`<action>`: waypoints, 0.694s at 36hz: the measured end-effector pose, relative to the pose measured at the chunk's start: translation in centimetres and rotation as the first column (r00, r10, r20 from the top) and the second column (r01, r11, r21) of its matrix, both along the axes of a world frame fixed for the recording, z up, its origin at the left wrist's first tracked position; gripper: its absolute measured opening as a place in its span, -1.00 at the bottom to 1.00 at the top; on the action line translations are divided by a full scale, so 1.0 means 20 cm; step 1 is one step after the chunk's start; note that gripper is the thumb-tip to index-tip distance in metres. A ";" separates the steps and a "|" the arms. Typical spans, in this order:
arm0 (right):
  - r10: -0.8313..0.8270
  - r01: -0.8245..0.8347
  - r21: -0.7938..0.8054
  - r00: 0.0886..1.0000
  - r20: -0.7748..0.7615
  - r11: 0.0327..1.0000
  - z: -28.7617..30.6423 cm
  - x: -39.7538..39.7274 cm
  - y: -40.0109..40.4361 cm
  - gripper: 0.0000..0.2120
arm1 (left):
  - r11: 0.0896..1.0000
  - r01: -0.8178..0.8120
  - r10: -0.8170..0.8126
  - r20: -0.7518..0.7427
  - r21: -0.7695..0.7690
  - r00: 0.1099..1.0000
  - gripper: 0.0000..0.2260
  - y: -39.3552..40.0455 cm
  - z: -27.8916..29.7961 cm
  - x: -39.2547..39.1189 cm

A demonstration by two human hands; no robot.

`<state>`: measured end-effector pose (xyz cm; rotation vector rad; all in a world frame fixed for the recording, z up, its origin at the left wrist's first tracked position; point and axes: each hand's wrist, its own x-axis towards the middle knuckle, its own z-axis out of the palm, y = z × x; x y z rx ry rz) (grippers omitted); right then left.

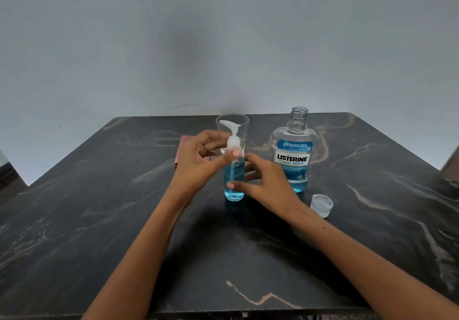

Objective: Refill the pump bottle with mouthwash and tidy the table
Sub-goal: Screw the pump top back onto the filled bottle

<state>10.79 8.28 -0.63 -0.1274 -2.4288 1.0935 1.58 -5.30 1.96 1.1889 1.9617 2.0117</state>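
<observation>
Cap: near right, upturned on the marble table.
Right hand: fingers curled around the pump bottle, upright at the table's centre.
Left hand: pinching its white pump collar.
Listerine bottle: uncapped, right.
Clear cup: behind.

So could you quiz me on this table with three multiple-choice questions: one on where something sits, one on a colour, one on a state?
1. Where does the loose cap lie?
A. on the table, right of the pump bottle
B. on the mouthwash bottle
C. inside the clear cup

2. What colour is the liquid in the pump bottle?
A. green
B. blue
C. orange

3. The mouthwash bottle's neck is:
A. capped
B. corked
C. open

Answers: 1 A, the cap rests on the table. 2 B, the liquid shows blue. 3 C, bare threads show on top.
</observation>
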 end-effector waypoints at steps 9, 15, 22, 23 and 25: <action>0.041 -0.049 -0.103 0.996 -0.076 0.994 0.10 0.06 0.02 -0.35 | 0.998 0.045 -0.046 -0.018 -0.045 0.999 -0.68 -0.02 -0.02 -0.03; 0.009 -0.058 -0.275 0.984 -0.176 0.960 0.19 0.05 0.01 -0.56 | 0.995 0.060 -0.063 -0.037 -0.076 0.997 -0.67 -0.04 -0.02 -0.04; 0.010 -0.059 -0.270 0.984 -0.177 0.961 0.23 -0.01 0.01 -0.65 | 0.994 0.036 -0.040 -0.037 -0.106 0.998 -0.70 -0.04 -0.03 -0.05; 0.014 -0.064 -0.277 0.984 -0.179 0.959 0.23 -0.02 0.01 -0.69 | 0.994 0.034 -0.038 -0.039 -0.104 0.998 -0.71 -0.04 -0.03 -0.05; 0.032 -0.084 -0.279 0.982 -0.184 0.957 0.24 -0.02 0.01 -0.75 | 0.994 0.029 -0.033 -0.042 -0.105 0.999 -0.71 -0.04 -0.03 -0.04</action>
